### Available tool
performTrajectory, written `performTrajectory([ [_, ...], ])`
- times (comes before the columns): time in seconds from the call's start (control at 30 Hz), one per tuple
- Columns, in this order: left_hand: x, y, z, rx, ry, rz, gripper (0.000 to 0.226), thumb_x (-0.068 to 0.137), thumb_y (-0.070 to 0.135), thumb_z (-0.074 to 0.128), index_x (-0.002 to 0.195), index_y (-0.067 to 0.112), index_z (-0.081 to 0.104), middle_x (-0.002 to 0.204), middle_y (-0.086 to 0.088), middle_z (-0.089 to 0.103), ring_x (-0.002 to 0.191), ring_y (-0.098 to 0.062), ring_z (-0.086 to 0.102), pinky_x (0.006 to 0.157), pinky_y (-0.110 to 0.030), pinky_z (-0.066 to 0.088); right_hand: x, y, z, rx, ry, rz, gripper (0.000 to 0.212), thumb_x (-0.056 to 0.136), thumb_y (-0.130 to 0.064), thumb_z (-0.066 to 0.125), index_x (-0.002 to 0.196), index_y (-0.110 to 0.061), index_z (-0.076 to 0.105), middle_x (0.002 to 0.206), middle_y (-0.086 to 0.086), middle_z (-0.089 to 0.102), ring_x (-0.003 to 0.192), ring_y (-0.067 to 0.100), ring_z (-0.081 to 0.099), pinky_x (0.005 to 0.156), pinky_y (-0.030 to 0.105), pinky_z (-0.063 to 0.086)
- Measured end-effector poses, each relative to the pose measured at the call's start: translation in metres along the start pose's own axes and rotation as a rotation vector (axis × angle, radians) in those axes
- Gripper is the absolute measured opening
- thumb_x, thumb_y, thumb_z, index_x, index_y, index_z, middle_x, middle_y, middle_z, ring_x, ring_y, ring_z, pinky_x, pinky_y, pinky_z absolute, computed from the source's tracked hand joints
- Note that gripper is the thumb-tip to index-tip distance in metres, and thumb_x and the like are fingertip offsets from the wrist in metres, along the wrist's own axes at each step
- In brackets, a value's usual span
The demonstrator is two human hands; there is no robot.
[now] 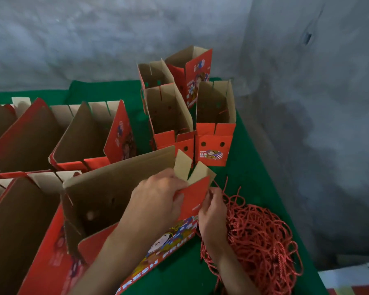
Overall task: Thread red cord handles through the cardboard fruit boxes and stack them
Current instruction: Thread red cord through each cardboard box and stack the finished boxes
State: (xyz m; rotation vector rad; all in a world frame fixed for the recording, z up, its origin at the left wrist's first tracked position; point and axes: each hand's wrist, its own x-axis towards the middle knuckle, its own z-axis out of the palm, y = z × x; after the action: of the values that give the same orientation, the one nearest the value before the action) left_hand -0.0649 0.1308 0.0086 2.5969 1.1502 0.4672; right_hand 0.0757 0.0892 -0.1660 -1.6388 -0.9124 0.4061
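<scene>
We count four open boxes standing upright in a cluster at the far corner of the green table (254,179): two at the back (156,74) (197,71) and two in front (168,116) (215,124), the nearest showing two round holes in its red end panel. To the left, several more boxes (87,135) lie tipped and nested in rows; we cannot count them exactly, since they run past the frame edge. One box (119,188) lies on its side just before us, open mouth up and left, its printed red face turned toward us. A single loose heap of red cord (260,237) sits at its right, touching the table edge. A grey wall (115,39) rises behind. Our left hand (158,196) reaches over the box and pinches its red end flap between thumb and fingers. Our right hand (213,211) is just beside that flap, fingers curled narrowly; whether they hold a strand we cannot tell.
</scene>
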Motion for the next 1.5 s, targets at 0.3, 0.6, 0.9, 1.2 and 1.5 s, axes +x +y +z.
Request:
performTrajectory([
  [0.3, 0.002, -0.002, 0.011, -0.192, 0.081, -0.44, 0.027, 0.099, 0.02, 0.06, 0.123, 0.028, 0.068, 0.116, 0.003, 0.064, 0.098, -0.009, 0.061, 0.077, -0.017, 0.049, 0.001, -0.006, 0.025, 0.121, -0.058, 0.083, 0.016, 0.109, -0.039, 0.045, 0.095, -0.038, 0.053, 0.081, -0.004, 0.064, 0.07, 0.008, 0.062, 0.058, 0.027, 0.049],
  [0.6, -0.011, -0.036, 0.018, -0.818, -0.775, -0.578, 0.035, 0.095, 0.019, 0.054, 0.124, 0.037, 0.064, 0.113, 0.002, 0.076, 0.105, -0.021, 0.072, 0.099, -0.049, 0.055, -0.01, -0.007, 0.018, 0.378, 0.019, 0.213, 0.02, 0.102, -0.018, 0.062, 0.089, -0.032, 0.063, 0.103, -0.01, 0.071, 0.095, 0.013, 0.07, 0.078, 0.026, 0.056],
  [0.9, 0.014, -0.039, 0.049, -0.725, -0.505, -0.727, 0.016, 0.101, 0.025, 0.052, 0.103, 0.026, 0.067, 0.099, 0.002, 0.077, 0.093, -0.019, 0.073, 0.084, -0.037, 0.059, -0.002, 0.0, 0.006, 0.354, -0.046, 0.23, 0.016, 0.097, -0.012, 0.072, 0.106, -0.025, 0.072, 0.094, -0.012, 0.075, 0.087, 0.005, 0.071, 0.076, 0.017, 0.054],
  [1.2, 0.028, -0.063, 0.05, -0.798, -0.545, -0.951, 0.047, 0.097, 0.05, 0.054, 0.126, 0.014, 0.063, 0.097, -0.009, 0.078, 0.088, -0.028, 0.077, 0.092, -0.046, 0.058, -0.018, 0.001, -0.001, 0.175, -0.418, 0.278, 0.015, 0.103, -0.037, 0.064, 0.1, -0.023, 0.071, 0.086, -0.011, 0.072, 0.077, 0.0, 0.067, 0.068, 0.015, 0.049],
  [1.5, 0.027, -0.072, 0.054, -0.962, -0.561, -0.929, 0.067, 0.092, 0.07, 0.047, 0.134, 0.019, 0.058, 0.097, -0.003, 0.079, 0.089, -0.023, 0.077, 0.084, -0.039, 0.059, -0.022, -0.007, 0.003, 0.011, -0.517, 0.235, 0.019, 0.108, -0.024, 0.055, 0.106, -0.008, 0.065, 0.088, 0.005, 0.065, 0.071, 0.013, 0.058, 0.067, 0.032, 0.049],
])
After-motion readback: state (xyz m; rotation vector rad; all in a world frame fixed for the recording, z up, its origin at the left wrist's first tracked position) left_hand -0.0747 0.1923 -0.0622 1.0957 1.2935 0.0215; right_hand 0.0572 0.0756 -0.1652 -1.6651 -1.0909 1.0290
